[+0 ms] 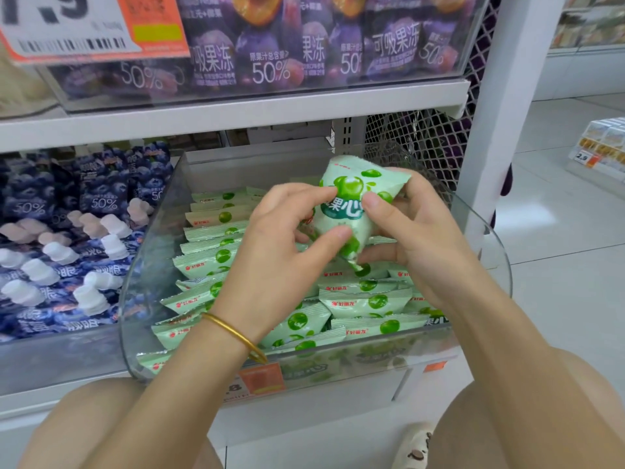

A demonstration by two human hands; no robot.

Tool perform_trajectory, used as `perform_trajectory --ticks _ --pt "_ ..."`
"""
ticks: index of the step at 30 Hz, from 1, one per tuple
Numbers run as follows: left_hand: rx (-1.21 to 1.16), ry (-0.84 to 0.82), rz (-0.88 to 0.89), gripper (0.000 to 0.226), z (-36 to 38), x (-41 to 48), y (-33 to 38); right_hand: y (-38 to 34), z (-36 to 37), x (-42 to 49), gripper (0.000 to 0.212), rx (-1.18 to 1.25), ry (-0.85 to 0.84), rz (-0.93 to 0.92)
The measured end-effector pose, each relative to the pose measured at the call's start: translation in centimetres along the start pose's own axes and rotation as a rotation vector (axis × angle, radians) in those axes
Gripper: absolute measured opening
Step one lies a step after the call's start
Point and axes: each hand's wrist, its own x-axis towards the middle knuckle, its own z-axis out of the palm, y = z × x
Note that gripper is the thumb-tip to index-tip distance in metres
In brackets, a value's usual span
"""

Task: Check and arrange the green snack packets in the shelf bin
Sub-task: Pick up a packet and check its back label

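Green packet (351,211) held over clear bin (148,252), left hand (280,238) and right hand (416,238) both pinching it; print reads 果心. Bare strip at bin rear; right wall near right hand. Purple pouches (270,45) above: 可吸果冻, 50%.

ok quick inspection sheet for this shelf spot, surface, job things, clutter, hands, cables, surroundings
surface: white shelf carrying a clear bin with a curved front wall.
job's things: green packets lie stacked in rows in the clear bin; one held packet is raised above them, tilted.
clutter: nothing seen.
grips: left hand and right hand both pinch the held packet; gold bangle on the left wrist.
cables: nothing seen.
surroundings: blue pouches with white caps in the next bin to the left; purple pouches on the shelf above; orange price tag on the bin's front; white tiled floor to the right.
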Motion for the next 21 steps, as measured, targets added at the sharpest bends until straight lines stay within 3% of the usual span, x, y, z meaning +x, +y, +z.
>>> perform_trajectory --ticks 3,8,15,21 --pt "0.036 -0.06 -0.015 0.066 -0.06 -0.15 0.02 -0.12 0.1 -0.08 0.03 0.016 -0.072 -0.008" --pt "-0.091 -0.047 -0.069 0.051 -0.38 0.11 -0.13 -0.06 -0.09 -0.05 0.038 -0.047 -0.122 -0.031" --pt "-0.656 -0.097 -0.298 0.043 -0.68 0.36 -0.19 0.46 -0.23 0.24 0.047 -0.356 0.056 -0.177" --pt "-0.774 -0.234 -0.284 0.052 -0.65 0.28 -0.36 0.69 -0.09 0.28 0.064 -0.177 0.025 -0.168"
